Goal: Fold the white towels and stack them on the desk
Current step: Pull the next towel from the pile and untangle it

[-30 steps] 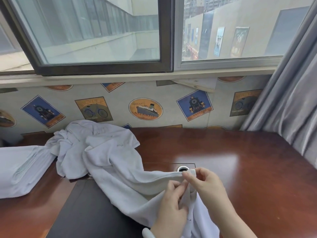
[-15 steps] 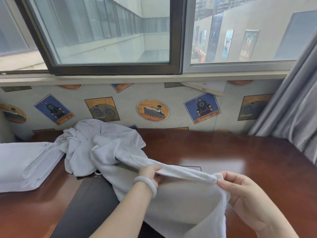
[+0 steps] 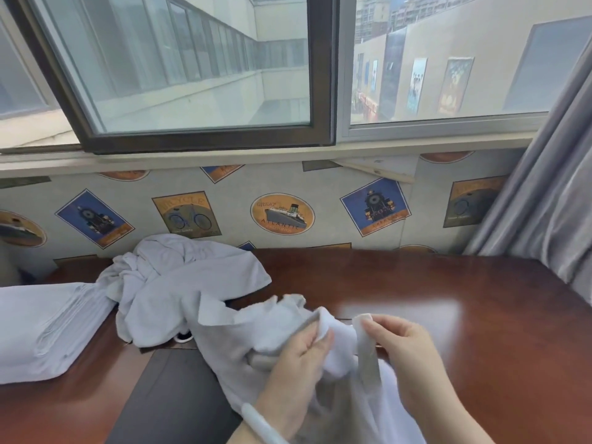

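I hold a white towel over the near middle of the dark wooden desk. My left hand grips a bunched fold of its edge. Close to the right, my right hand pinches another part of the hem, which stands up between thumb and fingers. The rest of the towel hangs down toward me, out of view. A heap of crumpled white towels lies behind to the left. At the far left sits a stack of folded towels.
A black desk mat lies under the towel at the near left. Patterned wallpaper and a window run along the desk's far edge. A grey curtain hangs at the right. A small round cable hole peeks out by the heap.
My hands have come back close together from a wide spread. The towel's edge, stretched between them half a second ago, is now bunched in front of me.
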Demonstrator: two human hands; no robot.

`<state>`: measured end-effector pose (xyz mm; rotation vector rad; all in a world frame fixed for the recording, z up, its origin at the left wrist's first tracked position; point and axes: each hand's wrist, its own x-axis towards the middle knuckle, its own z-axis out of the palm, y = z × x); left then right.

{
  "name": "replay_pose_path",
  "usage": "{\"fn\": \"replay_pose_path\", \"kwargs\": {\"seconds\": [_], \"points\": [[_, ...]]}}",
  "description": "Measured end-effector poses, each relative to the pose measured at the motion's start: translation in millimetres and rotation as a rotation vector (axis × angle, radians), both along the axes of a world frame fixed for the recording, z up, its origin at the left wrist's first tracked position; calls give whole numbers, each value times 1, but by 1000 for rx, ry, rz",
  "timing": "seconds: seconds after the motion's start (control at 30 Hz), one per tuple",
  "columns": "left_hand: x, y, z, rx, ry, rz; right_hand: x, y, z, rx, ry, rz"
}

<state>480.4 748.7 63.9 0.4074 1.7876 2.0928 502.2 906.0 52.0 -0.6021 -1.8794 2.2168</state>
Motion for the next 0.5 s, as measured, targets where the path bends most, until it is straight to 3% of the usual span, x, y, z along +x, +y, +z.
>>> {"fn": "replay_pose_path", "kwargs": {"seconds": [0.07,0.13,0.3,0.4,0.5], "points": [[10,-9,-19,-47,-3,-48,-2,-15,-14,-118,-83,56],[11,-24,-48,-220,-43,-48,2,-27,-39,-235,-202,137],[8,-67,-118,-908,-241,129,23,-37,-101,-425,-429,10],[-1,-80,-130,-831,-215,308,30,-35,-113,-401,-435,-107],[-12,-69,-109,-766,-30,334,30,-33,-120,-387,-408,-183]]}}
